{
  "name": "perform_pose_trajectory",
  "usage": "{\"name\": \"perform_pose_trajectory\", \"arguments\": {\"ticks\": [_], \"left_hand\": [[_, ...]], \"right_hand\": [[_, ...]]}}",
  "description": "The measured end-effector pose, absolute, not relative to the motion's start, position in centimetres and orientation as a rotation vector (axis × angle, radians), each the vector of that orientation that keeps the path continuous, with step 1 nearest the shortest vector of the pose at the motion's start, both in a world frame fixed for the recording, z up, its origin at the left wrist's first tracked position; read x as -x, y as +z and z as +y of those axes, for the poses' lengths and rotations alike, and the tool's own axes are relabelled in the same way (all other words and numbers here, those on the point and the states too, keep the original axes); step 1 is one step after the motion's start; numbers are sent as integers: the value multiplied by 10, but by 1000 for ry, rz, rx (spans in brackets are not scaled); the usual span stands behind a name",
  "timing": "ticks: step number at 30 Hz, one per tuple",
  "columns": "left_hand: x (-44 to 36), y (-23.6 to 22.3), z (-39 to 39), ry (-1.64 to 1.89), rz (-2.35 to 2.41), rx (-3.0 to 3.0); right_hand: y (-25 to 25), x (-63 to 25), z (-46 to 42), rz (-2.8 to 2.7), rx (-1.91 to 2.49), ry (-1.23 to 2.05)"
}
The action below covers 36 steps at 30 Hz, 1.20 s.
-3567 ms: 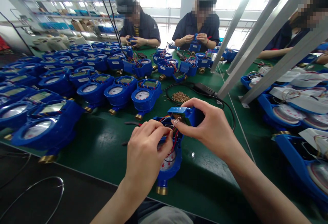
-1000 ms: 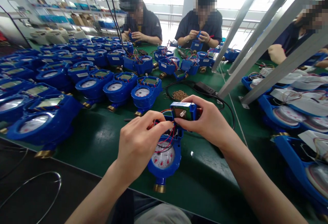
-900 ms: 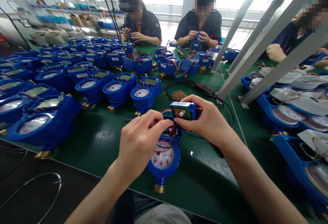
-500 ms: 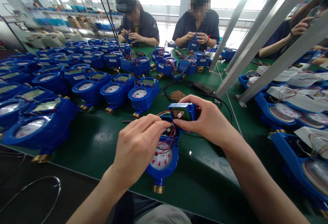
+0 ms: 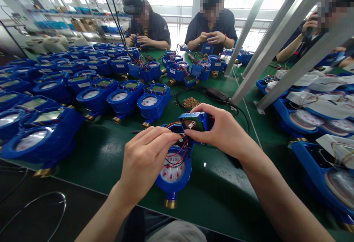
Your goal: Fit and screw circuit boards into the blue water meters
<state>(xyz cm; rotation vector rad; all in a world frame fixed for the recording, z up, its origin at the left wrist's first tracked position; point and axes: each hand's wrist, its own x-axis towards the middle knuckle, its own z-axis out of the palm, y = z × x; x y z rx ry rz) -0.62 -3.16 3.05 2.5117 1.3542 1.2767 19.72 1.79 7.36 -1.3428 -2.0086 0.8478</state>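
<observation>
Apparently mid-wiring, both hands busy

Blue meter (image 5: 174, 178) lies face up on the green desk (image 5: 221, 190), dial at its near end, far compartment uncovered. Right hand (image 5: 222, 129) grips a small blue box (image 5: 200, 121), held tilted above the meter's far end; a coil spring (image 5: 191, 124) shows on the box's near face. Left hand (image 5: 145, 158) comes in over the meter's left side; grip pinched narrow, apparently on thin wires (image 5: 182, 147), some looping over the dial. Exact contact too small to make out. Brass-coloured screws (image 5: 190, 102) heaped beyond the meter.

Judgement: leads being sorted or tucked, box not yet seated. Next move calls for wires laid inside the meter's compartment, clear of its rim, box kept steady and near enough that no lead pulls tight.
</observation>
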Motion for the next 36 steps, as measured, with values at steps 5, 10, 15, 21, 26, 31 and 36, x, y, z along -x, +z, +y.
{"name": "perform_pose_trajectory", "arguments": {"ticks": [5, 10, 15, 21, 26, 31, 36], "left_hand": [[6, 28, -32, 1229, 1376, -2554], [6, 25, -34, 1228, 1403, -2557], [8, 26, -36, 1206, 1456, -2536], [8, 27, -32, 1148, 1509, -2511], [6, 25, -31, 1078, 1582, -2568], [3, 23, -31, 1212, 1504, -2670], [1, 21, -32, 1326, 1453, -2697]], "right_hand": [[74, -196, 19, -2004, 1351, 857], [75, -194, 19, -2004, 1346, 867], [76, -196, 18, -2016, 1356, 860], [76, -196, 18, -2048, 1354, 862], [76, -198, 18, -2036, 1348, 885], [73, -199, 20, -2012, 1326, 924], [73, -199, 21, -1989, 1327, 984]]}}
